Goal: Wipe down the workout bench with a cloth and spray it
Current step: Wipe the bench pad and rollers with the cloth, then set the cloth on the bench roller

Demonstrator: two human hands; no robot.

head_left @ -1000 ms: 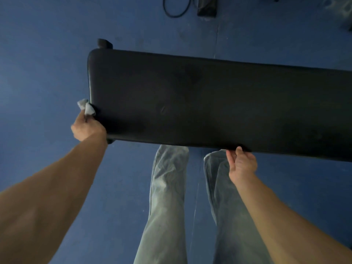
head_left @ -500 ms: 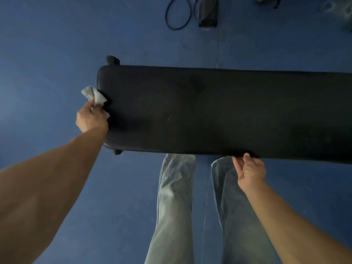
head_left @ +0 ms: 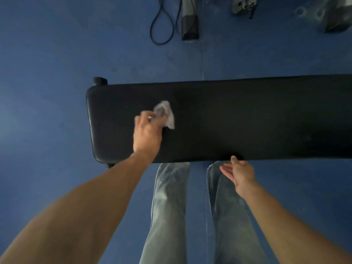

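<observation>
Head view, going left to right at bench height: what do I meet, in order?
Rounded end of the bench → left hand → cloth it grips, on the bench top → right hand, fingers straight, at the near edge.

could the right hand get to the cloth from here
Probably yes: the right hand is open beside the bench, with only its bare top between it and the cloth the left hand holds.
</observation>
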